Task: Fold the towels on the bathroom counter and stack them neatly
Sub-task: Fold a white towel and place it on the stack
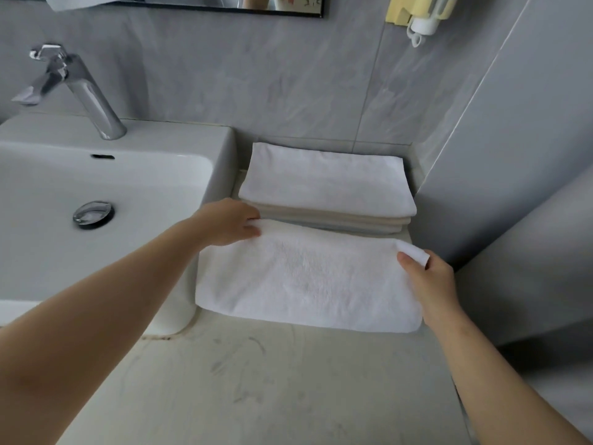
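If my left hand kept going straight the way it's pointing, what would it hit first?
Likely the stack of folded towels, right beyond the left hand gripping the front towel; depth is unclear.

A white sink (221, 146) fills the left side, a chrome faucet (86, 94) standing on its back rim and a round metal drain plug (93, 213) in its basin. On the grey tiled wall (256, 75) behind, a mirror (224, 3) shows at the top, and a yellow holder (401, 11) with a white bottle (423, 25) hangs further right.
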Tool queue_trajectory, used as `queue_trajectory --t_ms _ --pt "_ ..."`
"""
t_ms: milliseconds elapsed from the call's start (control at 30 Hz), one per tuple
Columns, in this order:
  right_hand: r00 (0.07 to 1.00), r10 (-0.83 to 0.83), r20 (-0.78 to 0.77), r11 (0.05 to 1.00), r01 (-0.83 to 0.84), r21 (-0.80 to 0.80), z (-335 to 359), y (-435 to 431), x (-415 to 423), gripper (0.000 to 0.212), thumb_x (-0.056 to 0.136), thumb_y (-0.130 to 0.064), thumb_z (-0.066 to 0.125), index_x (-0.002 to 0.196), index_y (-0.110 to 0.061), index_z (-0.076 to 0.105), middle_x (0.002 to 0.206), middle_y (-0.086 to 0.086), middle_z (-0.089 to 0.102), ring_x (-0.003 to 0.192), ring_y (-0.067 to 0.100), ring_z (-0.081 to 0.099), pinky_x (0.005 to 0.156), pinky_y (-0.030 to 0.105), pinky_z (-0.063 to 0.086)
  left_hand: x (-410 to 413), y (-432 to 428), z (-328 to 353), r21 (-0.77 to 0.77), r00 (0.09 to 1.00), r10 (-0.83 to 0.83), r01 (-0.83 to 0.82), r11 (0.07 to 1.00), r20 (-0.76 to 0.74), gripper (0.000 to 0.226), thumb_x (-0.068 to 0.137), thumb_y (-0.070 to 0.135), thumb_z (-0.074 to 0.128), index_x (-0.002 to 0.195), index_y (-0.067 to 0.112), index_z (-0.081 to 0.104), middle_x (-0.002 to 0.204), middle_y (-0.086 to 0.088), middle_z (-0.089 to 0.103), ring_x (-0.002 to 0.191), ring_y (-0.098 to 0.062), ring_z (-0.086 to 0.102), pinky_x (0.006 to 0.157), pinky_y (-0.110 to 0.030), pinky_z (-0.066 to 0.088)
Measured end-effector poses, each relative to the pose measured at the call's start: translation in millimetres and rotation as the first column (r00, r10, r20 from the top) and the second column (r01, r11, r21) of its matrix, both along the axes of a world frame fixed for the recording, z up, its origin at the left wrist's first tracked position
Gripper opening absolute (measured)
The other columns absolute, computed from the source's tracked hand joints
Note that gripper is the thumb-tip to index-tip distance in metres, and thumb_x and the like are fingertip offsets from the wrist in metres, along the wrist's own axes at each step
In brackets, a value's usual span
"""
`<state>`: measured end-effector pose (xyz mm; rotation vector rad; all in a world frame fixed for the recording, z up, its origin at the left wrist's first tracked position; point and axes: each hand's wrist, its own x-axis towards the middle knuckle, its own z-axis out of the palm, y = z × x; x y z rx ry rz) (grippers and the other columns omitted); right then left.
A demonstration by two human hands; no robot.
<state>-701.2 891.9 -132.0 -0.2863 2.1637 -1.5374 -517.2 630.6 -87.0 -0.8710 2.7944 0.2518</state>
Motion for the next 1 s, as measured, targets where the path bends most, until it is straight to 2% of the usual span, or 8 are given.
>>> queue_trajectory --t_ms 267,433,533,667,767,833,900,1000 --pt "0.999 -0.021 0.045 0.995 0.016 0.102 -30 -42 -33 0.021 0.092 -0.019 0.054 0.099 -0.001 0.06 0.105 0.021 0.063 0.102 0.036 0.059 0.093 0.049 0.047 -28 -32 -40 -0.002 0.997 0.073 -0.073 0.997 0.037 0.02 0.095 0.025 0.042 0.104 0.021 0.059 0.109 -0.003 0.06 0.101 -0.023 0.056 0.071 -0.029 0.04" --pt "1.0 -0.01 0.02 0.979 0.005 0.203 -51 -57 -48 0.013 0.093 -0.015 0.052 0.086 -0.004 0.057 0.078 0.006 0.055 0.075 0.022 0.051 0.068 0.029 0.041 -37 -47 -78 0.058 0.993 0.085 -0.09 0.994 0.088 0.027 0.097 0.024 0.039 0.116 0.014 0.056 0.127 -0.008 0.052 0.113 -0.027 0.052 0.089 -0.037 0.047" --pt "0.999 0.014 -0.052 0.957 0.002 0.29 -61 -61 -53 0.028 0.092 -0.015 0.052 0.066 -0.009 0.044 0.071 0.005 0.047 0.075 0.023 0.046 0.056 0.026 0.032 -40 -46 -90 0.052 0.991 0.104 -0.109 0.993 0.083 0.03 0.098 0.024 0.039 0.121 0.011 0.054 0.131 -0.011 0.046 0.119 -0.03 0.047 0.092 -0.036 0.045" --pt "0.994 0.049 -0.101 0.93 -0.009 0.368 -70 -61 -55 0.015 0.093 -0.019 0.053 0.082 -0.009 0.056 0.089 -0.003 0.053 0.087 0.025 0.052 0.069 0.027 0.038 -40 -48 -96 0.058 0.991 0.13 -0.132 0.99 0.037 0.028 0.096 0.023 0.042 0.117 0.01 0.056 0.127 -0.012 0.05 0.116 -0.03 0.048 0.091 -0.034 0.044" --pt "0.99 0.061 -0.125 0.919 -0.007 0.394 -76 -62 -56 0.026 0.089 -0.021 0.055 0.07 -0.011 0.04 0.076 0.001 0.044 0.067 0.022 0.044 0.058 0.027 0.033 -41 -47 -96 0.079 0.988 0.154 -0.156 0.985 0.031 0.028 0.095 0.022 0.044 0.118 0.01 0.055 0.127 -0.011 0.051 0.115 -0.03 0.049 0.09 -0.033 0.043" --pt "0.991 0.056 -0.121 0.911 -0.001 0.413 -73 -65 -54 0.014 0.087 -0.022 0.057 0.089 -0.011 0.049 0.09 0.006 0.051 0.071 0.023 0.051 0.059 0.028 0.039 -40 -46 -97 0.106 0.985 0.171 -0.174 0.979 0.035 0.03 0.095 0.022 0.045 0.121 0.01 0.051 0.128 -0.011 0.051 0.114 -0.03 0.05 0.091 -0.034 0.045" --pt "0.992 0.069 -0.109 0.916 -0.02 0.401 -70 -64 -53 0.028 0.087 -0.019 0.059 0.112 -0.014 0.049 0.096 0.002 0.052 0.08 0.023 0.054 0.064 0.03 0.043 -38 -45 -98 0.125 0.983 0.176 -0.18 0.976 0.043 0.031 0.095 0.023 0.047 0.123 0.01 0.049 0.129 -0.011 0.051 0.114 -0.03 0.051 0.092 -0.035 0.045" --pt "0.992 0.103 -0.07 0.92 -0.068 0.386 -66 -58 -52 0.04 0.087 -0.016 0.061 0.124 -0.013 0.047 0.097 0.0 0.051 0.085 0.019 0.051 0.07 0.03 0.042 -33 -41 -100 0.138 0.983 0.174 -0.179 0.974 0.049 0.032 0.096 0.025 0.047 0.125 0.012 0.051 0.132 -0.009 0.049 0.118 -0.029 0.048 0.095 -0.033 0.043"
